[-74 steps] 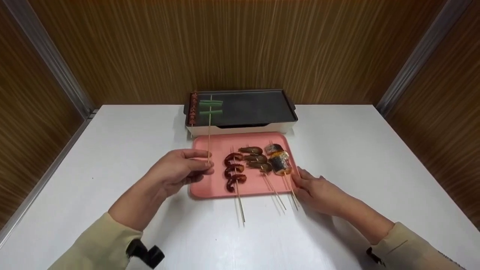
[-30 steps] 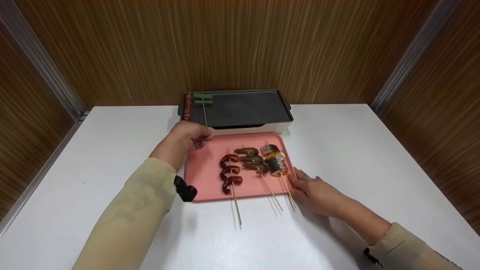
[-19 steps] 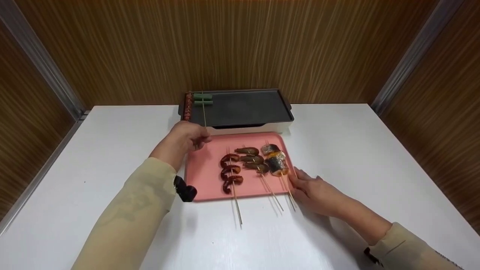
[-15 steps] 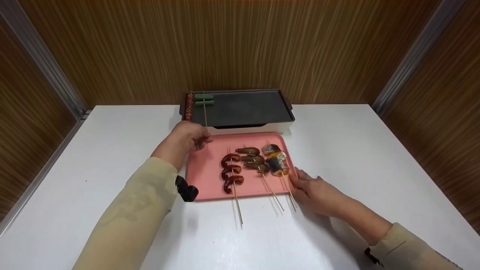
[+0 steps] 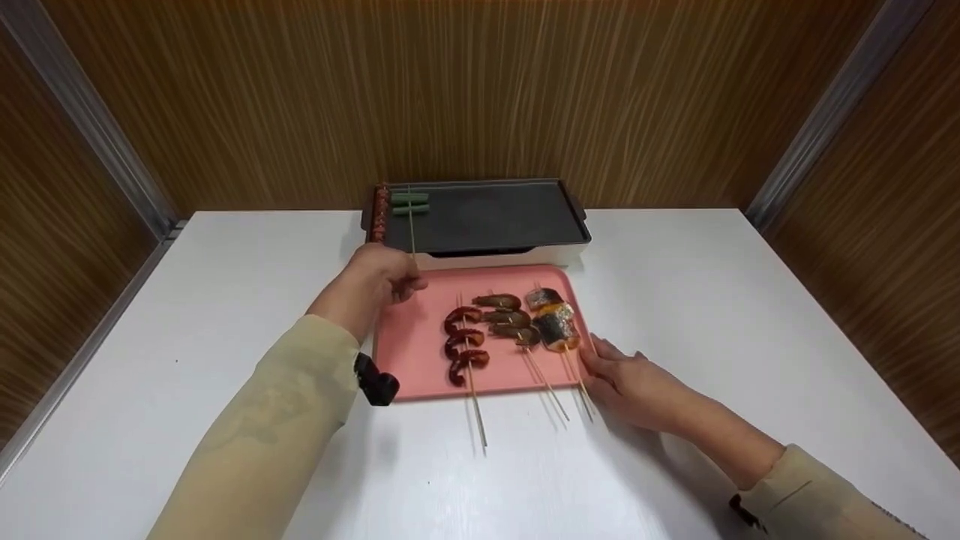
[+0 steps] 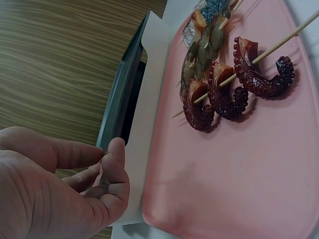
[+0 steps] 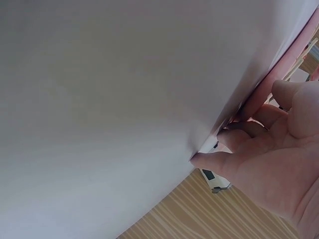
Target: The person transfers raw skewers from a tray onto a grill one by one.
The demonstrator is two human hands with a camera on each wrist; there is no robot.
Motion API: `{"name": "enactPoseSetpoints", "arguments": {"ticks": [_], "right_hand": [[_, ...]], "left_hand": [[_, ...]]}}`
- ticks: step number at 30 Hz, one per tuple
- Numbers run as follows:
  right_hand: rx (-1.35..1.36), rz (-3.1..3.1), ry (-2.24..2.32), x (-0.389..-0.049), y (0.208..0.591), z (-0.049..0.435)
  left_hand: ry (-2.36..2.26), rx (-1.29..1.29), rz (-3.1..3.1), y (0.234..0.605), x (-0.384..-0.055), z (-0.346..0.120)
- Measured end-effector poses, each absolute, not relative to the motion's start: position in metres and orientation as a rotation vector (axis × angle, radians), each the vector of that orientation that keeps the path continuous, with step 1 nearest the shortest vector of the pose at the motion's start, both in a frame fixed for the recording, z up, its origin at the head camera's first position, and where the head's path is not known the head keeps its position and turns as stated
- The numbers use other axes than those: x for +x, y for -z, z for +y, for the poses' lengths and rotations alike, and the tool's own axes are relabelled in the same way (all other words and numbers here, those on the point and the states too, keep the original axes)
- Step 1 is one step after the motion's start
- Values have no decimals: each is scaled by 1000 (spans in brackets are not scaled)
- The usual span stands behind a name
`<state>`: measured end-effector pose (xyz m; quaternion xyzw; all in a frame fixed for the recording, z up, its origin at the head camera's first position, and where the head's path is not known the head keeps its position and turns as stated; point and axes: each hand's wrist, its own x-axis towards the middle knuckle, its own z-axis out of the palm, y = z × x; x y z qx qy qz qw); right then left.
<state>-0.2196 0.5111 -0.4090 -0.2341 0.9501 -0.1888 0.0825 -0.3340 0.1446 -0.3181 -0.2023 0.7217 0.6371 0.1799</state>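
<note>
- Veg skewer (image 5: 409, 199) shifted fwd + slightly L vs. 2.5 s ago; L hand (image 5: 381, 274) went w/ it, from L side of pink tray (image 5: 420, 360) to its far-L corner. R hand (image 5: 637, 386) approx. same spot.
- Veg skewer: green pcs at back-L of griddle (image 5: 495, 217), just beside red skewer (image 5: 380, 214); stick runs twd near edge. Full contact w/ griddle: can't tell.
- L hand: thumb + index tips pressed tog., pinching near end of stick by griddle's front edge.
- Tray: directly in front of griddle. Octopus skewer (image 5: 469, 339) approx. mid, shrimp skewer (image 5: 510, 319) R of it, fish skewer (image 5: 557, 330) nr R rim. All 3 sticks overhang near rim.
- R hand: grips tray's R rim, thumb at top, fingers along outer side, beside fish skewer's stick.
- Sleeves (image 5: 262, 427) beige; black device (image 5: 376, 381) at L cuff.
- Tabletop (image 5: 225, 315) white; wood-grain panels (image 5: 480, 90) at back + both sides.
</note>
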Motion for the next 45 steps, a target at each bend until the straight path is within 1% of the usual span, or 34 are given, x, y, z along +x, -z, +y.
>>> {"name": "enactPoseSetpoints", "arguments": {"ticks": [12,18,23,28,33,41,45], "right_hand": [[-741,2855,582,-224,408,515],[-737,2842,564,-227,407,515],[-751,2843,558,-229,407,515],[-748,2845,566,-230,406,515],[-741,2841,560,-230,407,515],[-732,2848,559,-230,407,515],[-736,2845,559,-230,408,515]], "left_hand": [[-1730,-491,2036,317,-320,141],[-1683,-366,2101,320,-297,132],[-1582,-198,2352,329,-271,122],[-1363,23,2704,344,-247,112],[-1120,208,2900,363,-228,105],[-620,310,2937,385,-218,106],[-506,382,2917,392,-220,106]]}}
